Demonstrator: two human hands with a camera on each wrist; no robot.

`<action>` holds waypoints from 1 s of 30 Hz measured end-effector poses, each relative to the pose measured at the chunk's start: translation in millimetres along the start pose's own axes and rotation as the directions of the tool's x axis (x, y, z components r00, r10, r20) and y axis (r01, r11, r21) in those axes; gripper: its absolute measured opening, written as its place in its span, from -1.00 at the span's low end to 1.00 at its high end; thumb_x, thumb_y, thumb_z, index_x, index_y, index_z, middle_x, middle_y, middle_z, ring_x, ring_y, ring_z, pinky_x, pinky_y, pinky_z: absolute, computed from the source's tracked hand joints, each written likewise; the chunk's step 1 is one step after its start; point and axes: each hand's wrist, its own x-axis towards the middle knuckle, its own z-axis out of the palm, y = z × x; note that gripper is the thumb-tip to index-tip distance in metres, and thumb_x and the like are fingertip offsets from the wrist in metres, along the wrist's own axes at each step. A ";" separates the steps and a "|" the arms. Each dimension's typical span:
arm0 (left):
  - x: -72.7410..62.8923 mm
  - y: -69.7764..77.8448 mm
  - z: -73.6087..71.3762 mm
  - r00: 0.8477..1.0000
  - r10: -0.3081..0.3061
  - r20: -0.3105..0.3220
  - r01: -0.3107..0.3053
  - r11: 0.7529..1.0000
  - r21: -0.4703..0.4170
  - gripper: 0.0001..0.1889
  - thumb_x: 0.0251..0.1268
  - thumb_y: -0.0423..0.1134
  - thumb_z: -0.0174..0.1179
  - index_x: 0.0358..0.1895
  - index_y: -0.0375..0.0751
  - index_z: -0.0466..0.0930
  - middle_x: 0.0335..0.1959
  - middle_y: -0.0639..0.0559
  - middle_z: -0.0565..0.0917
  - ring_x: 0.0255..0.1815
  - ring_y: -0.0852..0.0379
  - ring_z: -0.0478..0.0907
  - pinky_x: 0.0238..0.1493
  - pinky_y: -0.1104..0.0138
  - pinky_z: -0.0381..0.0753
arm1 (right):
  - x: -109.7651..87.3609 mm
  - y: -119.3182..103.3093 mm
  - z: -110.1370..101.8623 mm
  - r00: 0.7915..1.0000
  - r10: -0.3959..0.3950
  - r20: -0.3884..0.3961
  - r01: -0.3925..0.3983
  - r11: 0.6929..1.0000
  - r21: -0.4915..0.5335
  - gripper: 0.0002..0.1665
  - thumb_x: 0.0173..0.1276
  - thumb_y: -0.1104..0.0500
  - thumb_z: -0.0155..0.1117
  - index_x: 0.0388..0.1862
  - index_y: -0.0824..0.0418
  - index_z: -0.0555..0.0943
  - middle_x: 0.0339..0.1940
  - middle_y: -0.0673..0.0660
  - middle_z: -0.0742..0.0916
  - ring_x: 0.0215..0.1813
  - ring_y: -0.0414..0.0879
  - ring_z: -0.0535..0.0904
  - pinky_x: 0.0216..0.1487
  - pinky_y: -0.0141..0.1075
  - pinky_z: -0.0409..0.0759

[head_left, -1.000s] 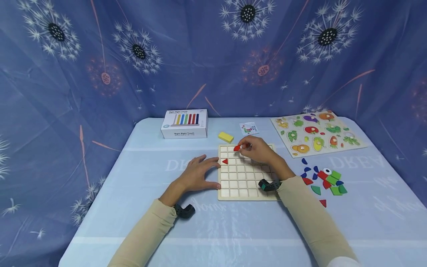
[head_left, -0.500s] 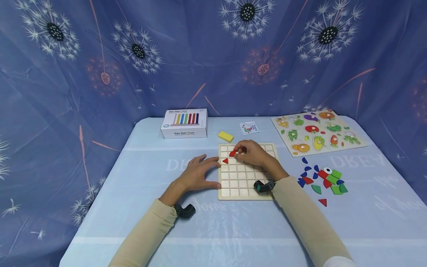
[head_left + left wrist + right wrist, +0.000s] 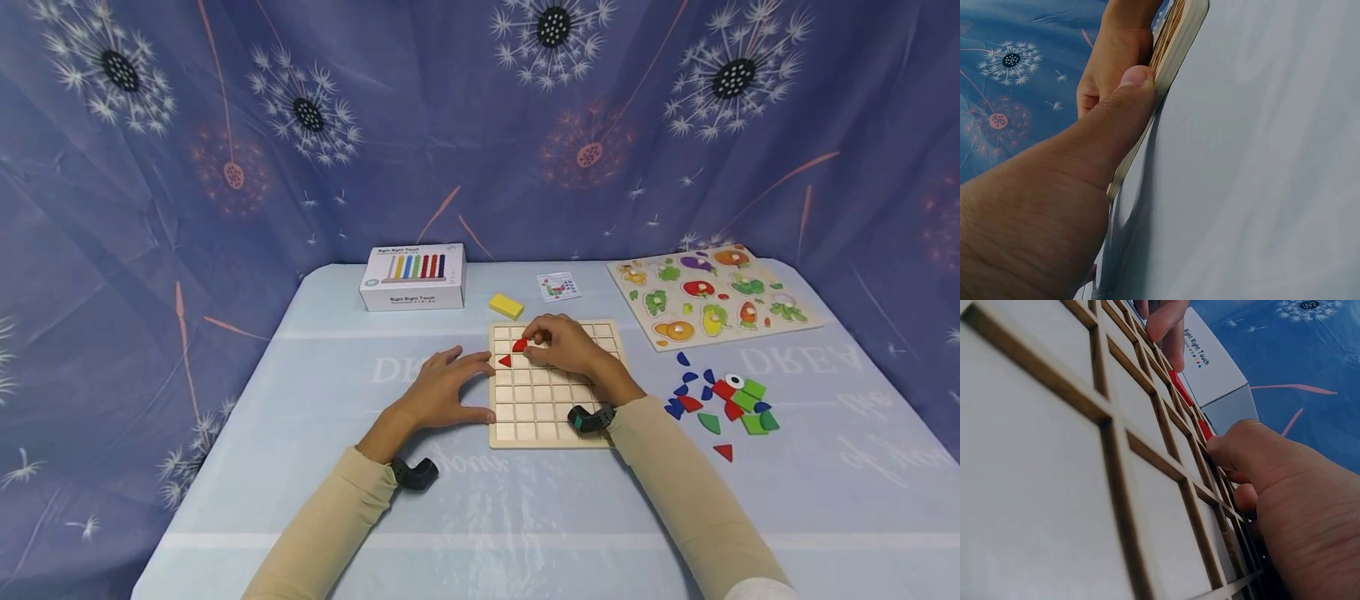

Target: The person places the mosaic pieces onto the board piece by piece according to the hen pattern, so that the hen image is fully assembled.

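Placement, likely: right hand point(image 3: 562, 344) pinches curved red piece point(image 3: 519, 345) near grid board point(image 3: 525, 411) far-left corner; left hand point(image 3: 441, 392), spread, touches left edge. Alignment probably next.

On the worktop point(image 3: 600, 517), a grid board point(image 3: 525, 412) has the left hand point(image 3: 442, 392) against its left edge, loose pieces point(image 3: 743, 400) to its right, a block point(image 3: 507, 306) and card point(image 3: 558, 286) behind, a box point(image 3: 414, 279) behind-left and a vegetable puzzle point(image 3: 675, 310) behind-right.
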 end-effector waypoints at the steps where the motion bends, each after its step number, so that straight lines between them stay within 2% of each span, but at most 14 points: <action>1: 0.0 -0.1 0.3 1.000 -0.001 0.003 0.001 1.000 -0.002 -0.25 0.10 0.35 0.40 0.34 0.15 0.50 0.54 0.12 0.31 0.55 -0.33 0.06 0.45 -0.19 -0.02 | -0.3 0.1 0.3 1.000 0.001 -0.001 -0.001 1.000 0.001 -0.78 0.31 0.14 0.51 -0.12 0.08 0.67 -0.30 -0.02 0.59 -0.17 -0.03 0.41 -0.02 -0.09 0.35; 13: -0.3 1.0 1.2 0.999 -0.024 0.026 0.024 1.000 -0.004 -0.23 0.10 0.39 0.36 0.37 0.20 0.47 0.56 0.16 0.26 0.57 -0.27 0.01 0.40 -0.21 -0.02 | -1.8 1.6 2.5 1.000 0.020 -0.010 -0.021 1.000 -0.015 -0.79 0.31 0.13 0.50 -0.12 0.06 0.68 -0.30 -0.04 0.60 -0.16 -0.05 0.42 -0.04 -0.13 0.39; 30: -0.1 -0.4 0.3 1.000 -0.006 0.003 0.006 1.000 -0.021 -0.24 0.09 0.37 0.38 0.37 0.21 0.48 0.56 0.17 0.27 0.57 -0.23 0.02 0.33 -0.23 0.03 | -1.3 0.7 0.6 1.000 0.002 -0.019 -0.002 1.000 0.012 -0.83 0.33 0.17 0.47 -0.13 0.08 0.69 -0.30 -0.03 0.60 -0.15 -0.02 0.43 -0.01 -0.11 0.39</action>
